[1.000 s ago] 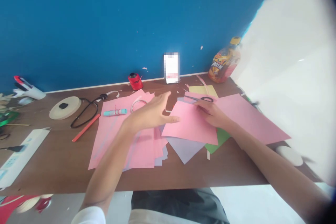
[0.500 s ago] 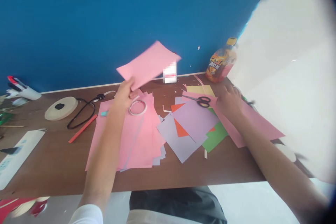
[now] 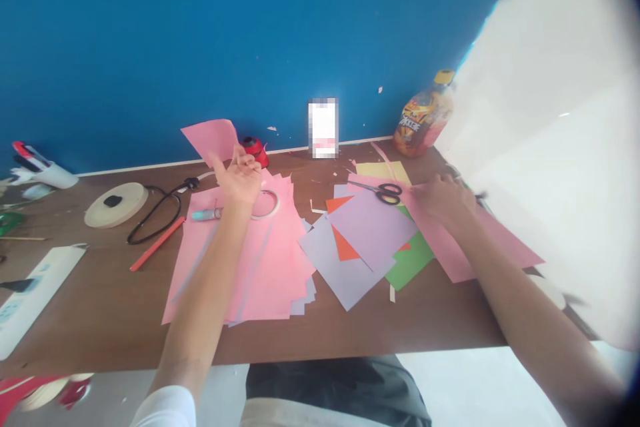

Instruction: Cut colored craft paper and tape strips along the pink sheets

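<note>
My left hand [image 3: 239,177] is turned palm up above the back of the pink paper stack [image 3: 270,260], its thumb apart from its loosely bent fingers. A smaller pink sheet [image 3: 213,139] is just behind its fingertips, in front of the blue wall; no grip on it shows. My right hand [image 3: 447,200] lies with fingers apart on a large pink sheet [image 3: 493,240] at the right. Black-handled scissors [image 3: 387,193] rest left of it on purple paper [image 3: 373,227]. A ring of tape [image 3: 273,203] and a capped light-blue tube [image 3: 203,215] lie on the pink stack.
A drink bottle [image 3: 424,120] stands at the back right. A red object [image 3: 255,150] sits by the wall behind my left hand. Further left are a cream disc-shaped roll [image 3: 117,205], a black cable [image 3: 155,213], a power strip [image 3: 43,300] and a pen cup [image 3: 60,175].
The small pink sheet, pinched in my left hand before, has moved left and lower. My left hand has turned palm up and opened. My right hand has shifted slightly right.
</note>
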Motion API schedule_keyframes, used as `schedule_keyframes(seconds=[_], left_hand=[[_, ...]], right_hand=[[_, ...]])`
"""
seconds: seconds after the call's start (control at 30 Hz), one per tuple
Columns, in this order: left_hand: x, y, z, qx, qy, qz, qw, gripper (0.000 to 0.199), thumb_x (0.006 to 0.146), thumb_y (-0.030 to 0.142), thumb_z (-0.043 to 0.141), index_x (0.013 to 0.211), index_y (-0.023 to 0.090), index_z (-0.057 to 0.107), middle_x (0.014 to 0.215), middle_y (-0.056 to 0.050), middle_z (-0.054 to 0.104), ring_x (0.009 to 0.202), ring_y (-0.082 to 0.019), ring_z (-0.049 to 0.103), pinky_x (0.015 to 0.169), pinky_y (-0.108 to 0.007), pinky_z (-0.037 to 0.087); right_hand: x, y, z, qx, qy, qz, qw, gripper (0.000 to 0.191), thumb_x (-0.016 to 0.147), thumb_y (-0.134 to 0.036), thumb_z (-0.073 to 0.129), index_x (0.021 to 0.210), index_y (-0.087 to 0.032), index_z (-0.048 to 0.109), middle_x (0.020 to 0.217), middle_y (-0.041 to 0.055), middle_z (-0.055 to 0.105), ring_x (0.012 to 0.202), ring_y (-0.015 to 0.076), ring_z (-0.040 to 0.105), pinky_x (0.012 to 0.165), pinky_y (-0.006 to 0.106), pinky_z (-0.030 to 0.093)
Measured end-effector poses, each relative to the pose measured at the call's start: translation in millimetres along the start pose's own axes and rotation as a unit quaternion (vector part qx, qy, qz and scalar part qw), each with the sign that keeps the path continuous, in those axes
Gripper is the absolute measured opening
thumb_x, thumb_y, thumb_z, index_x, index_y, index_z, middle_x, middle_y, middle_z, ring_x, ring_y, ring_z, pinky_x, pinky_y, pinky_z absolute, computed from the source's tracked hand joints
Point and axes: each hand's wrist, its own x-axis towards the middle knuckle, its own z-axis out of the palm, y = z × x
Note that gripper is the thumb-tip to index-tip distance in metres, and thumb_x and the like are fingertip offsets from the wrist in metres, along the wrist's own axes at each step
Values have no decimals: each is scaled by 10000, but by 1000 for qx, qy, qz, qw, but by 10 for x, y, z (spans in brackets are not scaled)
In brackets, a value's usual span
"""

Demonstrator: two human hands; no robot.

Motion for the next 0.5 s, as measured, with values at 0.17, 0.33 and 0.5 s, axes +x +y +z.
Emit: schedule_keyframes(seconds=[0.17, 0.33, 0.5], left_hand=[[-76, -104, 103, 77, -62, -36, 994, 187, 925, 364, 548, 1016, 226, 636, 849, 0, 681, 602, -64, 557, 541, -192, 404], [-355, -321, 223, 393, -230, -145, 878, 281, 884, 381, 582, 1095, 203, 636, 936, -50, 720, 737, -120, 636, 662, -240, 456], [-649, -552, 302, 560, -350, -218, 719, 287, 918, 428, 538, 1091, 216, 624, 1032, -78, 726, 878, -161, 661, 714, -280, 461]], right_hand=[[-42, -61, -105, -41, 4, -2, 999, 405, 958, -378, 403, 1067, -85, 660, 1065, 229, 663, 984, 351, 622, 741, 402, 435], [-44, -68, -110, -54, 14, -38, 998, 345, 923, -216, 383, 937, -126, 716, 1010, 214, 684, 924, 328, 618, 749, 430, 428], [-84, -144, -155, -48, 104, -63, 991, 351, 862, -99, 373, 895, -123, 721, 939, 220, 684, 974, 354, 578, 768, 474, 407]])
